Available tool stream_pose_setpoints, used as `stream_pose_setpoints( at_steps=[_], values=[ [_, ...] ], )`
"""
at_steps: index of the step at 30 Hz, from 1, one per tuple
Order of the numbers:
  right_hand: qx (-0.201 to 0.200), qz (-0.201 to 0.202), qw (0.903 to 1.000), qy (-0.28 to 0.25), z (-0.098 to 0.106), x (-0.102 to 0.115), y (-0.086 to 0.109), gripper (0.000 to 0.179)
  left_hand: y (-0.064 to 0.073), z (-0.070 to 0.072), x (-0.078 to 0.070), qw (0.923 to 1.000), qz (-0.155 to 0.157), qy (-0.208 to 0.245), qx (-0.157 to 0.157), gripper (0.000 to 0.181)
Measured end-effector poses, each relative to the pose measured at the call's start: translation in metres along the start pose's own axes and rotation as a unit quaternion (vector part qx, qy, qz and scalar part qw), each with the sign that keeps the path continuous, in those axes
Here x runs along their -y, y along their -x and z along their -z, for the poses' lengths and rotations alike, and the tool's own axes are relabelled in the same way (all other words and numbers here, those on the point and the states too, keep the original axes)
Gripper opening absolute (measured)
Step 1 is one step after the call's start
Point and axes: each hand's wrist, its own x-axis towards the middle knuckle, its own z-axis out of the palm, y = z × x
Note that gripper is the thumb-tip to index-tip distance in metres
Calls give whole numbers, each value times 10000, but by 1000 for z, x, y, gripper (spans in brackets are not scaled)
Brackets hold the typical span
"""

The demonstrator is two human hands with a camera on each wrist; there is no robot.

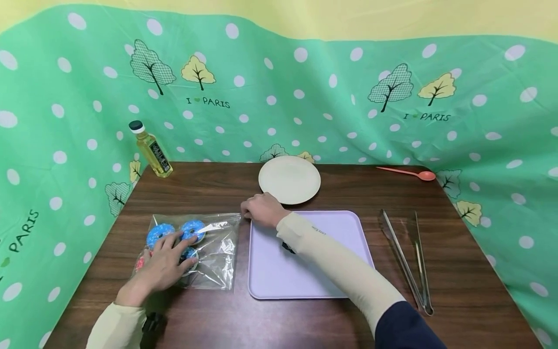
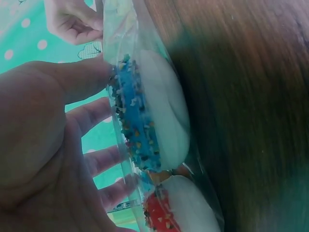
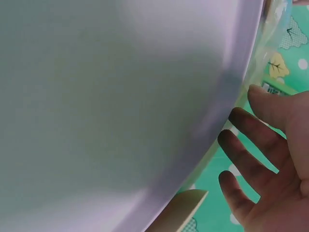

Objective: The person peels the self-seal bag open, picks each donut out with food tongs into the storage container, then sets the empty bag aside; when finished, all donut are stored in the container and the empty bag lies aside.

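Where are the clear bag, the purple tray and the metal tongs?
Clear bag (image 1: pixel 214 257): head view, on its plastic film.
Purple tray (image 1: pixel 281 274): head view, on its flat inside surface.
Metal tongs (image 1: pixel 402 259): head view, partway along one long prong.

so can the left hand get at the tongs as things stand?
Probably not easily: the left hand rests on the bag of donuts, while the tongs lie beyond the purple tray, and the right forearm stretches across that tray, in the way.

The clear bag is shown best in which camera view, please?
The head view: it shows nearly the whole bag from above, the left hand covering part. The left wrist view shows part of its side close up; the right wrist, only a sliver beyond the tray.
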Motion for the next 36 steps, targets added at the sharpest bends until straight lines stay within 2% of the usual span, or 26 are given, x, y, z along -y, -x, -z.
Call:
stream_pose_setpoints(
  at_steps=[2, 7, 11, 17, 22, 29, 36],
  values=[
    [26, 11, 10000, 48, 2, 3, -1, 6, 0, 1, 1, 10000, -16, 29, -5, 58],
    [167, 67, 9988, 455, 3, 16, -2, 16, -1, 2, 2, 10000, -16, 91, 17, 58],
    [149, 187, 9971, 723, 2, 24, -4, 17, -2, 0, 3, 10000, -28, 48, 11, 58],
    [48, 273, 9942, 1037, -2, 23, -3, 9, -2, -2, 1, 10000, -44, 25, -46, 57],
    [-161, 370, 9937, 1041, -2, 15, 1, 13, -3, 2, 3, 10000, -50, 4, -71, 56],
    [-109, 379, 9966, 722, -3, 12, 5, 10, -2, 3, 6, 10000, 6, 3, 22, 57],
    [-179, 614, 9917, 1118, -6, 27, 6, 18, -2, -1, 4, 10000, 20, 56, 18, 57]
  ],
)
